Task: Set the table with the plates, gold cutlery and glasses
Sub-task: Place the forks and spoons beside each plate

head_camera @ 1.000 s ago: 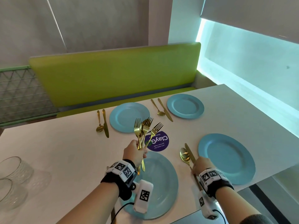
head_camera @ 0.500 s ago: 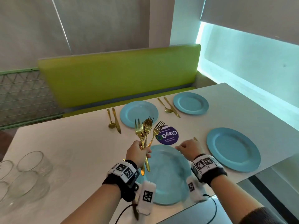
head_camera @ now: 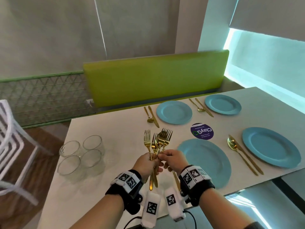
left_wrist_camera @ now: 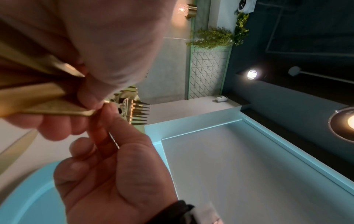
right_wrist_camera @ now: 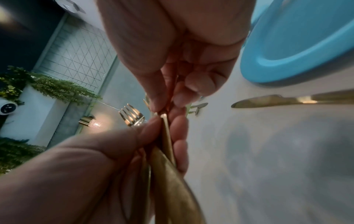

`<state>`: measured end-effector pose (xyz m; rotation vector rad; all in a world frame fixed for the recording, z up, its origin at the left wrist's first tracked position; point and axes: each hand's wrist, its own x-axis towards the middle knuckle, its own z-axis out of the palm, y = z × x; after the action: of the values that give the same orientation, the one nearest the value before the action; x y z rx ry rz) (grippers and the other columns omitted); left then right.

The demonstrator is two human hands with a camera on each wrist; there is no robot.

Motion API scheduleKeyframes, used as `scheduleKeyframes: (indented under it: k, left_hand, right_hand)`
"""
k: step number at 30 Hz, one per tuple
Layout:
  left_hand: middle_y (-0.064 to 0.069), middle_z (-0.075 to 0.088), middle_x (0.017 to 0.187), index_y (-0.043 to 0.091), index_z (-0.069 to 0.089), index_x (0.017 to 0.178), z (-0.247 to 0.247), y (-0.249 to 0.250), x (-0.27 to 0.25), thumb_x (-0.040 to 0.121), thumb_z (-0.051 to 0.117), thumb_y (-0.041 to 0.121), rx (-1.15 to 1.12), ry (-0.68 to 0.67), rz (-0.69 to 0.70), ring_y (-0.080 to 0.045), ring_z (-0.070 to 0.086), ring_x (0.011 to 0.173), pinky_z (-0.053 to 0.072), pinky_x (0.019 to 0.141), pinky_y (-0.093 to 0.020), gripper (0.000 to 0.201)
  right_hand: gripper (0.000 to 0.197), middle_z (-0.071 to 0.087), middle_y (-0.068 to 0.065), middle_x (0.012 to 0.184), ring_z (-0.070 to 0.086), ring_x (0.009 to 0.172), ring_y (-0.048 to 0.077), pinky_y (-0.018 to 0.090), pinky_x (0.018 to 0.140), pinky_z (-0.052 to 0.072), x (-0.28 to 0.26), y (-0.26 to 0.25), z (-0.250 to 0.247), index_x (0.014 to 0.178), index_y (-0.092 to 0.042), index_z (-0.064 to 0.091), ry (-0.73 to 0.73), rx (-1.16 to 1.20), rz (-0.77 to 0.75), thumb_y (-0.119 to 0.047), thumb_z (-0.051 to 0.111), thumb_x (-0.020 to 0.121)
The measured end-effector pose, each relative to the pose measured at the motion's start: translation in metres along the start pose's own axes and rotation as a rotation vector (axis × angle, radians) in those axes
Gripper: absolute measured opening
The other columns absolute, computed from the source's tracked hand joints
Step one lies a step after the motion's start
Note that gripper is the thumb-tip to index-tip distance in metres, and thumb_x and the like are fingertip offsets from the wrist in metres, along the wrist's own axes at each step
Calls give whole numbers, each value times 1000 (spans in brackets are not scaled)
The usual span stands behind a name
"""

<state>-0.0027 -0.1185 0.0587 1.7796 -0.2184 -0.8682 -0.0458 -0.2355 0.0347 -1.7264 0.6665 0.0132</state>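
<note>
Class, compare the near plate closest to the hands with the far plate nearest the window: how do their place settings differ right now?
The near plate shows only a knife at its left; the far plate has spoon and knife laid together. The hands, gripping gold forks, hover beside the near plate; nothing is above the far plate. Both are blue, round and lack forks.

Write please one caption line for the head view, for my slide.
Left hand grips a bunch of gold forks while right hand pinches one, above a white table with four blue plates.

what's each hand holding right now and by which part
The left hand grips a bunch of gold forks by the handles, tines up. The right hand pinches one fork in that bunch at its neck, just above the left fist.
</note>
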Motion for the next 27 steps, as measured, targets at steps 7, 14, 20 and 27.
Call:
scheduleKeyframes:
  k: [7,14,20,27]
  left_hand:
    - [-4,70,86,20,54,93,-25,-21,-14,92,55,13,9,126,6,-19,70,71,57,72,-35,7]
    - [-2,67,78,17,48,93,-28,-24,-22,91,52,7,23,187,25,-17,64,59,52,59,-28,11]
    - [1,65,75,18,48,93,-28,-21,-22,91,53,10,71,176,49,-13,62,57,46,53,-22,10]
    - [-2,66,80,14,47,99,-28,-24,-15,91,51,5,124,153,11,-13,61,59,48,59,-23,12]
  right_hand:
    - [13,63,1,67,49,48,11,21,41,36,-14,-4,28,73,-22,67,8,27,-13,-17,65,85]
    - [34,51,-9,65,52,66,13,21,55,40,-19,-11,48,65,-28,46,322,-172,-61,-22,79,68]
    - [21,57,-12,54,52,51,4,13,50,38,-16,-26,45,59,-23,68,107,-288,-118,-19,64,79]
    - [32,52,-6,51,42,44,9,24,44,35,-2,-26,41,48,-22,60,55,-179,-32,-25,67,79]
